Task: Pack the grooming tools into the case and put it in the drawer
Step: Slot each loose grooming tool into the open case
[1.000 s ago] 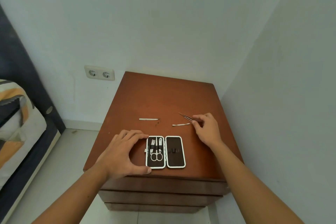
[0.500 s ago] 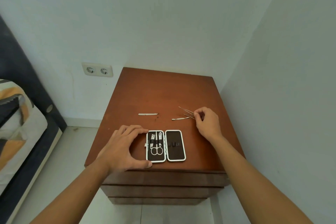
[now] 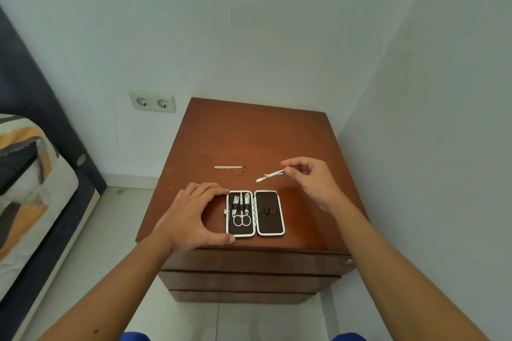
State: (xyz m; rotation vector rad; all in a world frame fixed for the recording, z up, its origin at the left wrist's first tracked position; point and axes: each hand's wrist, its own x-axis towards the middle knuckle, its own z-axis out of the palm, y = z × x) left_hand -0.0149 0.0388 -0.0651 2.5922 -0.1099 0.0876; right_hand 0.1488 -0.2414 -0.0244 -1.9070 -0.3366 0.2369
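The open grooming case (image 3: 269,225) lies flat near the front edge of the wooden nightstand (image 3: 257,133). Its left half holds small scissors (image 3: 242,220) and two clippers under a strap; its right half shows only bare loops. My left hand (image 3: 191,216) clasps the case's left edge, fingers at the far corner and thumb at the near corner. My right hand (image 3: 313,183) pinches thin silver tweezers (image 3: 273,174) just above the top, behind the case. A small silver tool seems to lie under them; I cannot separate the two. A nail file (image 3: 228,167) lies further back left.
The nightstand has three shut drawer fronts (image 3: 249,260) below the top. It stands in a corner, with a wall close on the right and a double wall socket (image 3: 152,101) at the back left. A bed (image 3: 25,174) is at the left, across tiled floor.
My right hand has lifted the tweezers off the top and swung them so the tips point left toward the case. My left hand has stayed on the case.
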